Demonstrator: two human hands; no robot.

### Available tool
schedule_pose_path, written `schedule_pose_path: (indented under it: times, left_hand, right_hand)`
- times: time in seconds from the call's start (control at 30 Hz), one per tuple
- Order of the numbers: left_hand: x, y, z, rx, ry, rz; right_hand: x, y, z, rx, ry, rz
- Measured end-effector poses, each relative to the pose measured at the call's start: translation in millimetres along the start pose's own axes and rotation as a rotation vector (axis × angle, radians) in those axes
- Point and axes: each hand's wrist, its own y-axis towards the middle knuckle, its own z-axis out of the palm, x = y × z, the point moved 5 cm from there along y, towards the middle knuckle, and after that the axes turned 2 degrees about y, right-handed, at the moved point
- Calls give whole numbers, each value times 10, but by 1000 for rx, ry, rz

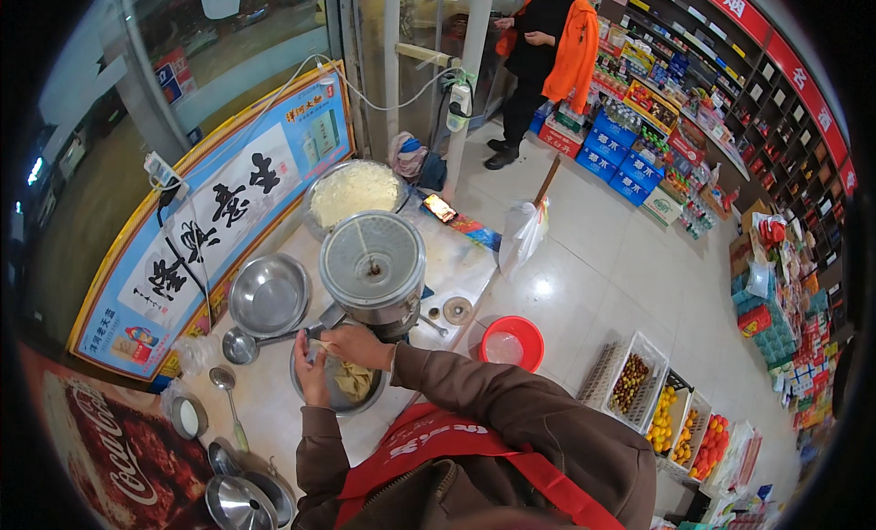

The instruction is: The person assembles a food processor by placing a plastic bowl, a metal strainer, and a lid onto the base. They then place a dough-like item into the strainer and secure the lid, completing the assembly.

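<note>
My left hand [313,373] and my right hand [359,346] meet over a metal bowl [372,403] at the table's near side. Their fingers are pinched on a pale tan, crumpled cloth [353,384], the rest of which hangs into the bowl. Exactly where the fingers grip it is partly hidden. Just beyond my right hand stands a steel grinding machine [372,267] with a round open hopper, its outlet close to my fingers. Behind that is a wide pan [324,223] heaped with a white, crumbly mass [356,194].
Left on the table [265,420] are a shallow steel bowl [269,297], a ladle [241,346], a skimmer [228,395] and a funnel [239,503]. A lit phone [439,208] lies at the far edge. A red basin [523,338] and fruit crates [630,384] stand right. A person in orange [570,51] stands beyond.
</note>
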Motion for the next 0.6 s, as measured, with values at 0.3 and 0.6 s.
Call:
schedule_pose_path:
  times: [0.3,0.6]
  left_hand:
    - [-134,-19,-39,243,224,14]
    - [246,-24,-163,130,-30,-187]
  right_hand:
    - [112,-49,-84,-45,10,-57]
    - [82,-68,-231,-122,1,-29]
